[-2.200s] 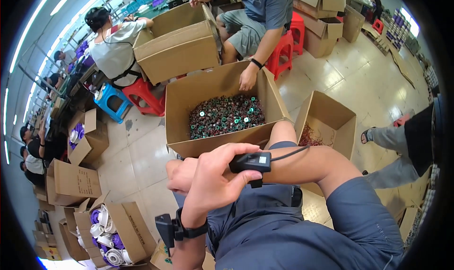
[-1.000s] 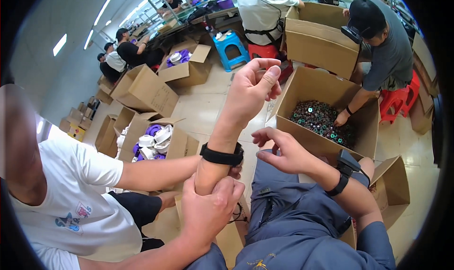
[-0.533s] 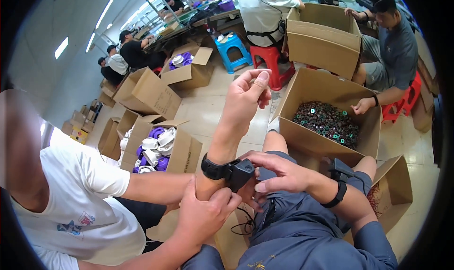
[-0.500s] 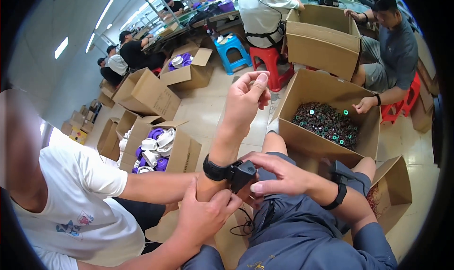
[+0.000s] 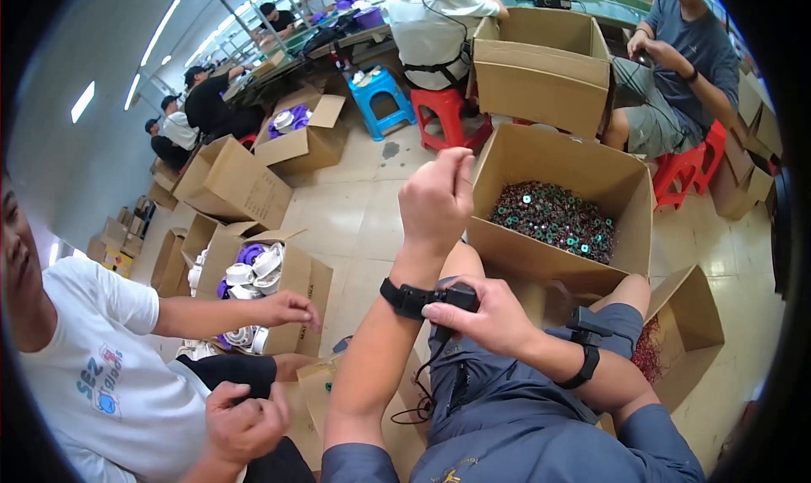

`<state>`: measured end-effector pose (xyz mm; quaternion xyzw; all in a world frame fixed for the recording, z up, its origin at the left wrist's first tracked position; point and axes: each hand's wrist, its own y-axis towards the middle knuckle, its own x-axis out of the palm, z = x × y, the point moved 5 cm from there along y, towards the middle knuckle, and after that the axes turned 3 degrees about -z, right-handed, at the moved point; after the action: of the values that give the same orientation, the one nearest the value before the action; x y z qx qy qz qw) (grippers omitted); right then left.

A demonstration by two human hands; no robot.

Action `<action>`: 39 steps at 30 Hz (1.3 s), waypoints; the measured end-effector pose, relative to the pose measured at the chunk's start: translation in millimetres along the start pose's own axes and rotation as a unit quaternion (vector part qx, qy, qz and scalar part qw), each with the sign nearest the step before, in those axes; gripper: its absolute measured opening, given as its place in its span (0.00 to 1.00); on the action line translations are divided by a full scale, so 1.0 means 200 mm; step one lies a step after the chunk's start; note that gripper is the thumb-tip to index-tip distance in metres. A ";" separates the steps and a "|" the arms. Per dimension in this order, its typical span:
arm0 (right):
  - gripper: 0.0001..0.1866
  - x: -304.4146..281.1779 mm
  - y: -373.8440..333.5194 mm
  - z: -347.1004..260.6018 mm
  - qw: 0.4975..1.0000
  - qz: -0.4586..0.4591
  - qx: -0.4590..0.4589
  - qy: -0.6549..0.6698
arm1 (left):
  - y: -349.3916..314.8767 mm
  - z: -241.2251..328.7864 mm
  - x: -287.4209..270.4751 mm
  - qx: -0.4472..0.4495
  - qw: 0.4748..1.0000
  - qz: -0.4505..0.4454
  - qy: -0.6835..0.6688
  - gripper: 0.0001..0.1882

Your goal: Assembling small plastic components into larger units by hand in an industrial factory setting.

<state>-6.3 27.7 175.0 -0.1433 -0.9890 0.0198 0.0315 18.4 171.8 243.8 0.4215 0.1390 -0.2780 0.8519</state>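
Note:
My left hand [image 5: 436, 202] is raised in the middle with its fingers curled closed and its back toward me; nothing shows in it. Around that wrist runs a black strap [image 5: 400, 300] carrying a small black box [image 5: 460, 296] with a cable [image 5: 429, 380] hanging from it. My right hand [image 5: 498, 316] pinches this box, thumb on the near side and fingers over the far side. A second black strap [image 5: 583, 367] with its own box [image 5: 589, 321] sits on my right wrist. Beyond my knees stands a cardboard box [image 5: 564, 149] of small wired parts with green discs [image 5: 553, 221].
At my left sits a co-worker in a white T-shirt [image 5: 135, 348], hands near my left arm. Behind them is a carton [image 5: 297, 293] of white and purple parts [image 5: 245, 272]. Another carton [image 5: 688, 339] with red wires [image 5: 649, 352] is at right. Stools [image 5: 380, 103] and seated people are farther off.
The co-worker's hands have let go of my left forearm and drawn back left. My left hand has turned its back toward me. My right hand has closed on the small black box.

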 end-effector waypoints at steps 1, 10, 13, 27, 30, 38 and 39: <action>0.23 0.01 -0.02 0.00 1.000 -0.012 0.019 -0.009 | -0.01 0.05 0.01 0.092 0.995 0.009 0.045 0.07; 0.28 -0.02 -0.03 0.04 0.999 0.007 -0.038 -0.037 | -0.03 0.06 0.13 -0.128 0.898 -0.073 -0.414 0.13; 0.31 -0.04 -0.03 0.04 0.995 -0.008 -0.073 -0.062 | -0.05 0.09 0.18 -0.138 0.885 -0.082 -0.436 0.12; 0.12 -0.74 0.06 -0.18 0.966 0.110 -0.159 0.171 | -0.57 0.02 0.43 -0.423 0.722 -0.204 -0.508 0.14; 0.10 -0.48 -0.06 -0.27 0.973 -0.072 -0.118 0.185 | -0.51 0.04 0.62 -0.376 0.668 -0.306 -0.564 0.24; 0.15 -0.53 -0.13 -0.72 0.745 -0.130 -0.260 0.600 | -0.68 0.62 1.04 -0.452 0.302 -0.402 -0.737 0.16; 0.16 -0.61 -0.13 -0.75 0.697 -0.132 -0.250 0.659 | -0.62 0.69 1.00 -0.360 0.339 -0.382 -0.781 0.14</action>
<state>113.2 -27.4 318.9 0.0095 -0.6919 -0.3322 0.6409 107.6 -69.9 153.0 -0.4339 -0.3576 -0.6985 0.4426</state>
